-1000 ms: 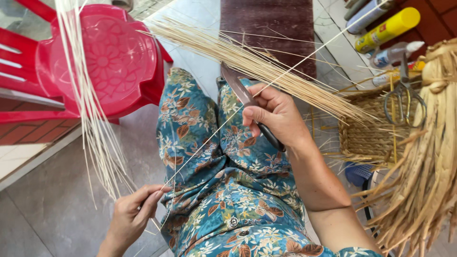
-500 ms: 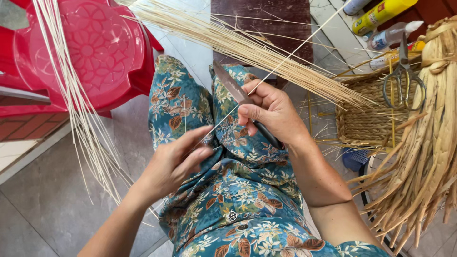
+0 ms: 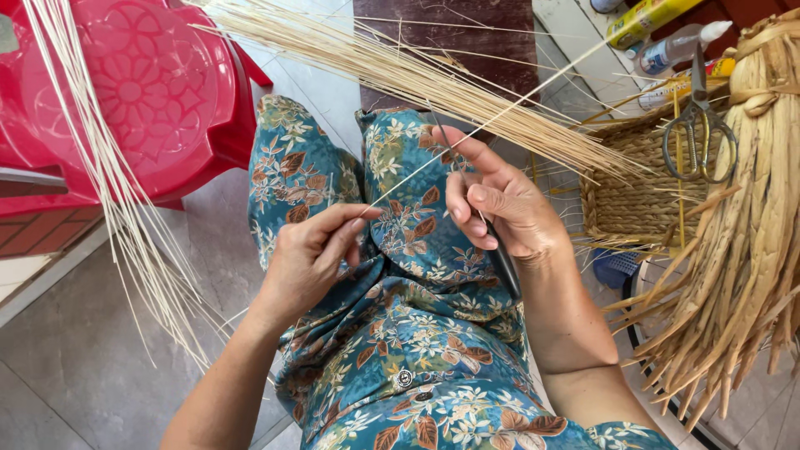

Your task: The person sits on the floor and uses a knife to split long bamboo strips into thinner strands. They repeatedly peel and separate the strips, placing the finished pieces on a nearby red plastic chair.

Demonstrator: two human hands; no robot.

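Now a single thin straw (image 3: 500, 104) runs slantwise from the left hand (image 3: 312, 254) up past the right hand (image 3: 500, 212) toward the bottles (image 3: 667, 37). The left fingers are pinched shut on its lower end over the lap (image 3: 400, 333). The right hand is closed around a dark-handled knife (image 3: 500, 254), thumb and forefinger pressing the straw against the blade. By the look of it, the stripping or scraping of one straw is in hand; the next move likely calls for a steady pull with the straw kept taut. A bundle of straws (image 3: 400, 71) lies across just above the hands. A red chair (image 3: 142, 100) with more straws (image 3: 108, 192) crowds the left, a basket (image 3: 642, 192) with scissors (image 3: 700, 137) and dried leaves (image 3: 750, 233) the right; open room lies along the straw's own line.
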